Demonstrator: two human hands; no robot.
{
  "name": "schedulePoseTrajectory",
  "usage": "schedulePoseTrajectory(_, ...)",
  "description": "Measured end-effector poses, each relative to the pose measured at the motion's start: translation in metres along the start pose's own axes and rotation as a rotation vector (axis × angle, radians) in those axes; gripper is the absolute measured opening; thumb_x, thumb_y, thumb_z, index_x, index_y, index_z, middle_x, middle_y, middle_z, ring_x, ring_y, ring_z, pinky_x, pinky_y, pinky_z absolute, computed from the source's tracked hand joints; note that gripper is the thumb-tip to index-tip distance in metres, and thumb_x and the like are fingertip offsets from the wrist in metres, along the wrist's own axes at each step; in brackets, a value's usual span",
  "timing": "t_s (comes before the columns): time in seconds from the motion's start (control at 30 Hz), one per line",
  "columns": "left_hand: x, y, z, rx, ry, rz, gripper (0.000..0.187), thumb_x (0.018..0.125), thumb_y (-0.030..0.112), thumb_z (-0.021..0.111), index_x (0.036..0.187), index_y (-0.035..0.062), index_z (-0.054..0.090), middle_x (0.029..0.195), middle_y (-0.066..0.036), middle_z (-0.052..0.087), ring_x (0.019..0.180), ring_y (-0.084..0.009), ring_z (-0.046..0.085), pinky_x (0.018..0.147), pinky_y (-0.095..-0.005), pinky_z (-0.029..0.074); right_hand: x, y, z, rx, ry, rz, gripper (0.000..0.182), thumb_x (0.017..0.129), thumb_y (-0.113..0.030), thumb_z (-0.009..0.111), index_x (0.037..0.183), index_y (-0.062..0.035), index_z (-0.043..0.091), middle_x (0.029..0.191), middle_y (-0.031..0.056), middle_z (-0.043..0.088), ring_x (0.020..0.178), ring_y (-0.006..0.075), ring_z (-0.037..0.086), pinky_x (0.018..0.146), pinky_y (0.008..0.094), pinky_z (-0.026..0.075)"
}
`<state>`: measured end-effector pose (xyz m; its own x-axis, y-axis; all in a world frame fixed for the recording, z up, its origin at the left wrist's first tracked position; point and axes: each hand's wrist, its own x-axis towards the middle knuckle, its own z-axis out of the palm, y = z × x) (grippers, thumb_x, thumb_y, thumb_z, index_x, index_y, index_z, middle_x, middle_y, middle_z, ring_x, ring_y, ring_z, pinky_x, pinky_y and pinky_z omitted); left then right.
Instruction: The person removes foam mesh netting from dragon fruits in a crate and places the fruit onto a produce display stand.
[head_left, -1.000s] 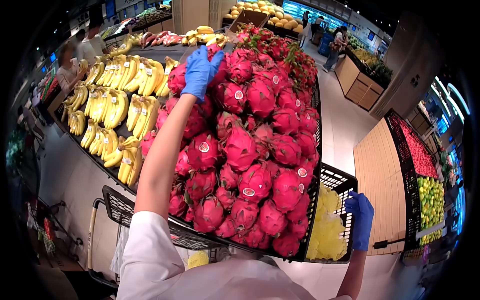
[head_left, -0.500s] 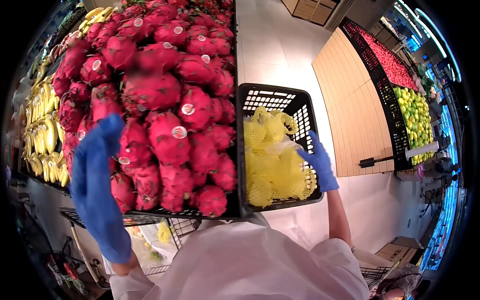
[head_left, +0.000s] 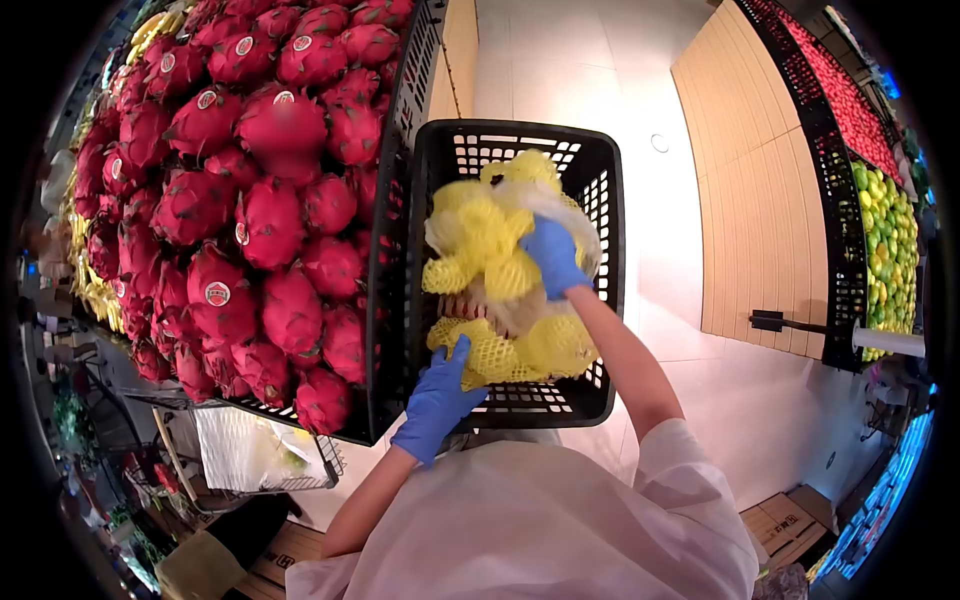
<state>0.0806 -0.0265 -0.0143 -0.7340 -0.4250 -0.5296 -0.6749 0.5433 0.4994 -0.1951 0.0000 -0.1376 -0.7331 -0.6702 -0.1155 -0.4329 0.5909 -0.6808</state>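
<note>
Yellow foam fruit nets (head_left: 480,235) and clear plastic fill a black crate (head_left: 607,150). My right hand (head_left: 553,258), in a blue glove, is closed on a bunch of the nets, its fingertips buried among them. My left hand (head_left: 437,398), gloved in blue too, rests at the crate's near left corner. Its fingers are spread against the lower nets (head_left: 525,355). A reddish-striped surface shows in the gap between the two heaps of netting. Left of the crate rises a pile of dragon fruit (head_left: 270,220), many with round stickers.
A black display rim (head_left: 385,230) borders the dragon fruit beside the crate. Across the tiled floor (head_left: 640,60) stands a wood-panelled stand (head_left: 755,180) with green and yellow fruit (head_left: 887,240). A wire cart (head_left: 265,450) with white plastic stands at lower left; cardboard (head_left: 785,525) lies at lower right.
My left hand has come down from beside the dragon fruit into the crate. My right hand has moved from the crate's right side onto the nets, now heaped differently. The view has shifted right.
</note>
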Motion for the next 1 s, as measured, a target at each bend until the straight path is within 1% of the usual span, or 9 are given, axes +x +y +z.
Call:
schedulePoseTrajectory(0.07,0.012,-0.002,0.016,0.083,0.018,-0.051,0.09,0.064,0.028,0.075,0.137,0.0141,0.024,0.133,-0.027,0.03,0.106,-0.0426,0.047,0.087,-0.0413,0.042,0.026,-0.013,-0.01,-0.017,0.223,0.092,0.043,0.068,-0.012,0.061,0.108,-0.0063,0.048,0.107,0.0211,0.054,0.088,0.0366,0.056,0.071,0.0429,0.046)
schedulePoseTrajectory(0.3,0.06,0.018,0.045,0.53,-0.174,-0.028,0.104,0.055,0.034,0.08,0.139,0.0254,0.021,0.141,-0.026,0.014,0.094,-0.0444,0.052,0.069,-0.0432,0.05,0.013,0.061,0.066,0.002,0.004,0.154,0.045,0.076,-0.01,0.056,0.119,-0.0121,0.043,0.104,0.0209,0.055,0.097,0.0376,0.053,0.077,0.04,0.047)
schedulePoseTrajectory(0.33,0.06,0.011,0.054,0.597,-0.143,0.091,0.09,0.06,0.028,0.077,0.136,0.0154,0.03,0.131,-0.025,0.036,0.087,-0.0394,0.057,0.066,-0.0404,0.05,0.024,0.085,0.075,-0.041,-0.09,0.059,0.049,0.075,-0.013,0.061,0.12,-0.0082,0.042,0.103,0.019,0.056,0.095,0.0344,0.055,0.078,0.0366,0.047)
schedulePoseTrajectory(0.5,0.116,-0.032,0.121,0.57,0.054,0.056,0.04,0.075,0.011,0.057,0.112,-0.0021,0.047,0.081,-0.016,0.063,0.073,-0.0333,0.062,0.064,-0.045,0.048,0.034,0.028,-0.016,0.222,-0.328,0.079,0.057,0.072,-0.022,0.068,0.116,0.0015,0.043,0.108,0.0179,0.057,0.097,0.027,0.057,0.083,0.032,0.045)
schedulePoseTrajectory(0.57,0.129,-0.014,0.096,-0.066,0.13,0.068,0.031,0.078,0.009,0.052,0.107,-0.0005,0.049,0.088,-0.017,0.062,0.074,-0.0324,0.061,0.065,-0.0436,0.048,0.015,-0.005,-0.069,0.244,-0.476,0.06,0.061,0.072,-0.023,0.069,0.12,0.0017,0.042,0.109,0.018,0.057,0.097,0.025,0.057,0.081,0.0304,0.045)
schedulePoseTrajectory(0.63,0.16,-0.004,0.064,-0.239,0.456,0.509,0.029,0.078,0.008,0.053,0.106,-0.0007,0.049,0.094,-0.017,0.06,0.079,-0.0324,0.06,0.067,-0.0394,0.05,-0.006,-0.028,-0.098,0.168,-0.363,0.061,0.062,0.071,-0.022,0.07,0.12,0.0021,0.041,0.108,0.0198,0.057,0.097,0.029,0.057,0.081,0.0331,0.046)
schedulePoseTrajectory(0.8,0.27,-0.011,0.046,-0.985,0.261,0.183,0.043,0.077,0.023,0.061,0.113,0.0047,0.047,0.108,-0.017,0.056,0.097,-0.0297,0.056,0.08,-0.0351,0.048,-0.076,-0.06,-0.126,0.095,0.054,-0.078,0.049,0.077,-0.016,0.067,0.118,0.0007,0.046,0.103,0.0174,0.058,0.09,0.028,0.059,0.079,0.0325,0.046)
schedulePoseTrajectory(0.87,0.268,-0.016,0.036,0.206,0.255,0.315,0.058,0.074,0.032,0.065,0.121,0.007,0.043,0.115,-0.015,0.053,0.101,-0.0272,0.055,0.086,-0.0337,0.045,-0.107,-0.061,-0.119,0.262,0.217,-0.121,0.032,0.081,-0.01,0.062,0.111,-0.001,0.053,0.095,0.0144,0.06,0.083,0.0235,0.06,0.075,0.0295,0.047)
schedulePoseTrajectory(1.0,0.237,-0.011,0.032,-0.088,0.233,0.309,0.078,0.063,0.036,0.073,0.129,0.0125,0.038,0.125,-0.019,0.043,0.103,-0.0332,0.053,0.088,-0.0353,0.045,-0.154,-0.053,-0.102,0.34,-0.011,0.028,0.018,0.082,-0.013,0.06,0.096,-0.0025,0.06,0.088,0.0139,0.062,0.074,0.0232,0.061,0.067,0.0308,0.048)
